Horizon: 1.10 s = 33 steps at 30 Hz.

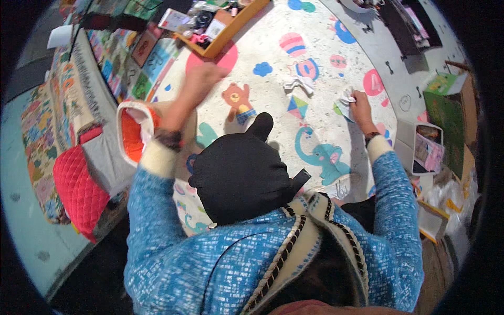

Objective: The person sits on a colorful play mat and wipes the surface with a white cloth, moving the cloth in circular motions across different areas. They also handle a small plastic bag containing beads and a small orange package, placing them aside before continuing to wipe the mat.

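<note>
My right hand [360, 103] grips a crumpled white tissue or cloth [347, 97] low over the printed white play mat [271, 86]. A second crumpled white piece [299, 84] lies on the mat to the left of that hand. My left hand [204, 76], blurred, is over the mat near a pink printed circle. Just beyond it stands an orange-edged tray [220, 37] full of small items. Whether the left hand holds anything cannot be made out. A bulky black fabric shape [240, 173] covers the mat between my forearms; what it is stays unclear.
A white bin with an orange inside [138, 132] stands beside my left forearm. Red quilted fabric [78, 189] and floral cloth [41, 157] lie further left. On the right are a white container [427, 147] with packets, a green box [445, 118] and clear plastic wrapping [449, 193].
</note>
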### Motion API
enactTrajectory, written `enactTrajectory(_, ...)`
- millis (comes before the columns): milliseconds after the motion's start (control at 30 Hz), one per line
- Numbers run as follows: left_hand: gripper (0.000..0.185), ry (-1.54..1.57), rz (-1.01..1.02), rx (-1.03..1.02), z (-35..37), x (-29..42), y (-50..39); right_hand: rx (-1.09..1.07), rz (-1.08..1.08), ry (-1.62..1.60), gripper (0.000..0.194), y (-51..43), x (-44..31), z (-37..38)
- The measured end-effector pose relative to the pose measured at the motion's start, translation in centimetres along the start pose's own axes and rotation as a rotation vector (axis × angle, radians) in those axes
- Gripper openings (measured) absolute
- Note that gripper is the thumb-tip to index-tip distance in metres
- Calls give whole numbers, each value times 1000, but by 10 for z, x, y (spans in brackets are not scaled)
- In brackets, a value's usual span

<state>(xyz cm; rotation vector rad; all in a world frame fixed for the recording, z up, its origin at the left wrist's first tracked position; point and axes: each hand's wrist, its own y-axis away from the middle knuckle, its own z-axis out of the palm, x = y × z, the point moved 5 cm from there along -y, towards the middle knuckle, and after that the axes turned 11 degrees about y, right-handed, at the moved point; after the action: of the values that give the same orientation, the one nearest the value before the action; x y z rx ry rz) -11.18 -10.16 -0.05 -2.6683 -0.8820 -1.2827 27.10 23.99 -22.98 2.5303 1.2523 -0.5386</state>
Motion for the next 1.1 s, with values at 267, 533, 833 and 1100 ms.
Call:
enactTrajectory(267,41,-20,410,-211,234,19,-62,124,11,134,38,51,-67,-9)
enactTrajectory(533,22,369,0,139,185,-60,-45,-242,-37,-163,43,93,-95,8)
enactTrajectory(833,17,-128,-363,711,101,-175,168,-255,-611,-46,13,44,-186,56)
enactTrajectory(1100,24,-119,-364,548,120,-194,161,-74,-51,-340,26,-63,-214,63)
